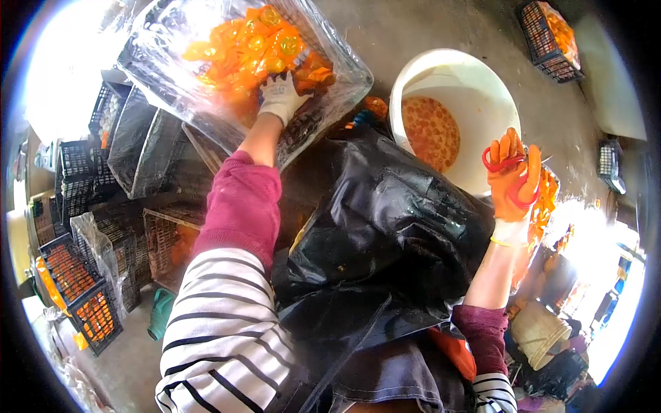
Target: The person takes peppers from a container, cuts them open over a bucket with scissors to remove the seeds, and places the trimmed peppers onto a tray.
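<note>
My left hand, in a white glove with dark fingertips, reaches into a crate lined with clear plastic. Its fingers are stretched out against a pile of glossy orange pieces, which look like peppers; several show round yellow-green ends. The fingertips are partly lost among them. On the right, my right hand is raised in an orange glove beside a white bucket. Red-handled scissors sit in it, with the handle loops around the fingers; the blades cannot be made out. Orange-brown liquid with floating round bits lies in the white bucket.
A black apron covers my lap between both arms. Stacked dark crates and crates with orange contents stand at the left. A green container is on the floor. Another crate stands far right, and a pale bucket lower right.
</note>
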{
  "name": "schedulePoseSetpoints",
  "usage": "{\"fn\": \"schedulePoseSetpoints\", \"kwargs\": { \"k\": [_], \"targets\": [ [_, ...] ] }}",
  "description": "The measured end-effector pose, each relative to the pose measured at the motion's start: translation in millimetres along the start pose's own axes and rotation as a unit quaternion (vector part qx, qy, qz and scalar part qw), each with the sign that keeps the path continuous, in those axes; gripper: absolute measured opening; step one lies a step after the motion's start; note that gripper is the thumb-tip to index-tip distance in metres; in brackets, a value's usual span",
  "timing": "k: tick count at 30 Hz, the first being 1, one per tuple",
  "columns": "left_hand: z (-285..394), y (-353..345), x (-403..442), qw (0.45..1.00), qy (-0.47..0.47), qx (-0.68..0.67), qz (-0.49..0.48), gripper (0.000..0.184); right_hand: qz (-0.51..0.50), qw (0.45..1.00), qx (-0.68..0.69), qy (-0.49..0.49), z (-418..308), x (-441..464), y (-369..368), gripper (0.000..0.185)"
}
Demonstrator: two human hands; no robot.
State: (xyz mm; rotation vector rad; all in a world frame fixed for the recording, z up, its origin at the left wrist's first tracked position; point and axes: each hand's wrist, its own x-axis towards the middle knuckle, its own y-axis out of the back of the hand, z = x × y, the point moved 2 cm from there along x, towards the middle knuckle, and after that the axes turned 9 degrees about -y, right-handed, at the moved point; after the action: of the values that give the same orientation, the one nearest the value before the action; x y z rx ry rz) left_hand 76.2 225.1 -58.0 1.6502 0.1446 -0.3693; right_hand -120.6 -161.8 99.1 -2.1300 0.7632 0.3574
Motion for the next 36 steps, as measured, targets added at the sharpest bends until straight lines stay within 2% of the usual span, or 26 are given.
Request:
{"fn": "schedulePoseSetpoints", "kwargs": {
  "k": [1, 4, 5, 8, 9, 10, 12, 14, 16, 17, 18, 19, 20, 22, 23, 24, 25, 26, 27, 28, 29, 30, 31, 32, 34, 36],
  "targets": [
    [-1.2, -9.2, 11.0, 0.999, -0.046, -0.011, -0.013, 0.087, -0.139, 0.989, -0.033, -0.034, -2.7, 9.1, 12.2, 0.030],
    [-1.6, -32.5, 12.9, 0.970, 0.000, -0.224, -0.098, 0.084, -0.059, 0.997, -0.055, -0.008, -3.1, 5.9, 8.8, 0.034],
    [-6.2, -41.8, 7.6, 0.980, -0.029, -0.193, -0.031, 0.075, -0.078, 0.996, -0.052, -0.012, -5.6, 10.1, 15.1, 0.035],
    [-19.6, -47.3, 4.1, 0.971, -0.066, -0.222, -0.056, 0.066, -0.097, 0.994, -0.047, -0.018, -6.9, 15.5, 35.0, 0.039],
    [-21.9, -49.6, -1.6, 0.969, -0.047, -0.240, -0.035, 0.060, -0.086, 0.995, -0.050, -0.017, -6.0, 9.2, 28.0, 0.040],
    [-29.4, -64.3, 0.4, 0.937, -0.006, -0.346, -0.041, 0.059, -0.079, 0.995, -0.053, -0.013, -6.3, 6.7, 21.5, 0.040],
    [-37.1, -80.0, 0.9, 0.844, 0.025, -0.536, -0.014, 0.056, -0.098, 0.994, -0.044, -0.027, -4.7, 11.7, 26.0, 0.041],
    [-41.1, -84.6, -1.9, 0.710, 0.008, -0.703, 0.034, 0.051, -0.106, 0.993, -0.035, -0.034, -3.8, 10.8, 30.5, 0.043],
    [-17.7, -38.0, -39.0, 0.377, -0.042, -0.920, 0.096, 0.048, -0.112, 0.992, -0.028, -0.042, 0.5, 9.2, 27.0, 0.043],
    [-2.4, -6.7, -54.1, 0.291, -0.088, -0.949, 0.082, 0.044, -0.139, 0.989, -0.024, -0.048, 3.3, 13.3, 30.6, 0.042],
    [-5.1, -20.9, -29.8, 0.413, -0.170, -0.886, 0.123, 0.043, -0.133, 0.988, -0.074, -0.036, 5.5, 13.1, 30.3, 0.042],
    [2.6, -3.3, -27.9, 0.517, -0.237, -0.803, 0.180, 0.043, -0.124, 0.984, -0.124, -0.022, 6.9, 10.9, 29.0, 0.043],
    [13.5, 7.1, -25.4, 0.519, -0.181, -0.824, 0.133, 0.043, -0.113, 0.978, -0.173, -0.005, 6.9, 10.8, 31.3, 0.044],
    [56.1, 50.3, -35.5, 0.557, -0.159, -0.800, 0.156, 0.042, -0.168, 0.937, -0.296, 0.075, 14.8, 10.7, 31.4, 0.037],
    [77.6, 72.2, -40.5, 0.576, -0.147, -0.787, 0.166, 0.042, -0.205, 0.904, -0.370, 0.054, 14.6, 10.0, 34.4, 0.036],
    [110.0, 114.8, -69.6, 0.471, -0.094, -0.870, 0.112, 0.040, -0.211, 0.906, -0.366, 0.013, 20.8, 20.6, 45.7, 0.037],
    [129.2, 142.5, -92.9, 0.461, -0.137, -0.873, 0.085, 0.038, -0.216, 0.906, -0.362, -0.029, 26.9, 30.8, 56.6, 0.037],
    [146.7, 133.7, -71.9, 0.417, -0.194, -0.883, 0.091, 0.040, -0.197, 0.911, -0.358, -0.061, 31.4, 31.6, 53.5, 0.036],
    [166.7, 137.1, -73.0, 0.359, -0.190, -0.911, 0.075, 0.041, -0.177, 0.914, -0.354, -0.092, 35.9, 31.9, 50.1, 0.036],
    [185.2, 140.6, -77.4, 0.301, -0.183, -0.934, 0.059, 0.041, -0.168, 0.914, -0.362, -0.074, 35.4, 17.1, 39.6, 0.032],
    [196.1, 137.3, -80.8, 0.316, -0.175, -0.930, 0.063, 0.041, -0.159, 0.914, -0.370, -0.056, 34.8, 2.0, 29.1, 0.028],
    [205.3, 117.7, -63.1, 0.279, -0.189, -0.941, 0.032, 0.042, -0.160, 0.912, -0.376, -0.017, 44.9, 17.3, 40.5, 0.026],
    [213.7, 109.3, -64.9, 0.263, -0.190, -0.945, 0.044, 0.044, -0.181, 0.879, -0.441, 0.020, 46.8, 23.2, 46.4, 0.025],
    [220.2, 100.1, -66.3, 0.248, -0.189, -0.949, 0.056, 0.046, -0.179, 0.910, -0.372, -0.042, 48.7, 31.1, 54.7, 0.026],
    [219.5, 99.0, -67.3, 0.269, -0.206, -0.939, 0.054, 0.053, -0.175, 0.944, -0.220, -0.172, 57.9, 39.7, 64.1, 0.028],
    [219.5, 101.3, -64.5, 0.266, -0.227, -0.935, 0.060, 0.054, -0.218, 0.926, -0.041, -0.307, 76.6, 59.5, 78.5, 0.024]
  ]
}}
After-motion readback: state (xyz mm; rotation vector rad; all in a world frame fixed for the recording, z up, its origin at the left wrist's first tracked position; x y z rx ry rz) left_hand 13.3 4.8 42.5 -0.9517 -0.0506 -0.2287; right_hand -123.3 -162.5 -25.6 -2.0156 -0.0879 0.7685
